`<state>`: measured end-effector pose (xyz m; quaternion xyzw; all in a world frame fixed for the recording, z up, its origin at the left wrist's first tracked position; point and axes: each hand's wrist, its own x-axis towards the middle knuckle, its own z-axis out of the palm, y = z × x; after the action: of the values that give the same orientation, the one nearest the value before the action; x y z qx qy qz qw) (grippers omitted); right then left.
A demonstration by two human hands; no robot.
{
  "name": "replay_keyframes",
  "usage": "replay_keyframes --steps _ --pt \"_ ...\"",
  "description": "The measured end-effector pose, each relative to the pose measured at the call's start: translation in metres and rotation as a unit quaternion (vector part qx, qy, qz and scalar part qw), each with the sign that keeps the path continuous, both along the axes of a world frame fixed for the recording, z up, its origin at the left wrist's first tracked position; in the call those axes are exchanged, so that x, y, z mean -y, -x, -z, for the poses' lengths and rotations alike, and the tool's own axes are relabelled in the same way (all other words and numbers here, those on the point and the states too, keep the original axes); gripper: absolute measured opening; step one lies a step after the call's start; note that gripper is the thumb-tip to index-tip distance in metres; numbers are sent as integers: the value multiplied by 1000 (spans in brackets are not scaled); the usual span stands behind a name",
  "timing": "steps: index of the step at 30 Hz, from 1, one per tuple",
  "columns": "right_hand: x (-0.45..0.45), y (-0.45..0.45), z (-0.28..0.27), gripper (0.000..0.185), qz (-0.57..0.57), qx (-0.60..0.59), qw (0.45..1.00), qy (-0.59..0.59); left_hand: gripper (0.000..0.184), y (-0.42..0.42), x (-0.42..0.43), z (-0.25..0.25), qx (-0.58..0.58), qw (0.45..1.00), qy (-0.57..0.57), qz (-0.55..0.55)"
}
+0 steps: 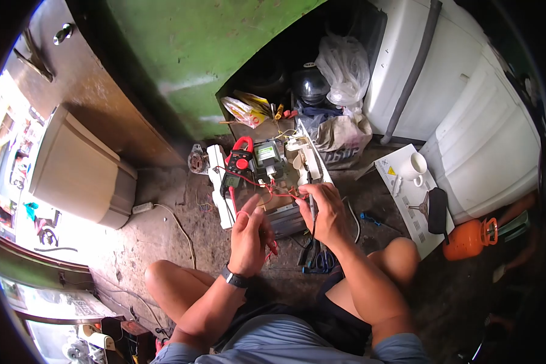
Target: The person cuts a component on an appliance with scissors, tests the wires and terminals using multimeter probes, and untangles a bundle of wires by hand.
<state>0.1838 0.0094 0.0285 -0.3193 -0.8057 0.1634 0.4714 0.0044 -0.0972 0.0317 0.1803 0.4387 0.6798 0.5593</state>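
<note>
As you sit on the floor (164, 239) in the head view, your right hand (326, 212) is closed around a thin black probe (312, 203), over the near side of an open machine (291, 215). Your left hand (249, 239) is up with bent fingers, and a red wire (243, 213) runs by its thumb and fingers; I cannot tell how tight that grip is. The open machine sits in front of you, full of wires and parts. A red and black meter (241, 162) lies at its left side, next to a dark box with a green label (267, 156). To the right, a white mug (414, 168) is on a flat white sheet (409, 209), and an orange gas tank (464, 241) is close by.
</note>
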Motion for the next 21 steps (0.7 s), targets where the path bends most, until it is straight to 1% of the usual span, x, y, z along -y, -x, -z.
replay_keyframes --steps 2,4,6,7,9,10,11,12,13,15,17,20,21 --pt "-2 2 4 29 4 4 1000 0 41 -5 -13 -16 14 998 55 -33" --pt "-4 6 6 29 -8 7 1000 1 42 -5 -25 -17 23 998 51 -30" --pt "-4 10 6 28 -13 2 1000 5 35 -5 -34 -16 -25 999 34 -18" --pt "-4 10 7 28 -11 5 1000 4 35 -3 -37 -12 -27 999 34 -19" --pt "-6 11 9 28 -7 7 1000 2 21 -1 -44 -6 -64 998 2 -23" --pt "-7 11 10 28 -7 13 1000 0 21 -3 -45 -7 -66 998 1 -22" --pt "-7 11 12 28 -7 20 1000 -2 16 -5 -46 -7 -95 995 -6 -34" --pt "-8 10 13 28 -6 19 1000 -3 14 -7 -46 -8 -124 991 -14 -47" --pt "-9 10 14 28 -9 15 1000 -5 14 -7 -46 -7 -125 991 -14 -47" --pt "-9 10 15 28 -9 11 1000 -8 15 -9 -43 -4 -182 977 -46 -98" --pt "-8 9 14 26 -10 -22 999 31 15 -10 -36 -5 -178 977 -57 -98" --pt "-7 9 12 23 -26 -42 998 45 17 -13 -29 -7 -156 981 -62 -100" --pt "-7 8 14 23 -25 -41 998 45 17 -13 -28 -6 -149 980 -68 -116"
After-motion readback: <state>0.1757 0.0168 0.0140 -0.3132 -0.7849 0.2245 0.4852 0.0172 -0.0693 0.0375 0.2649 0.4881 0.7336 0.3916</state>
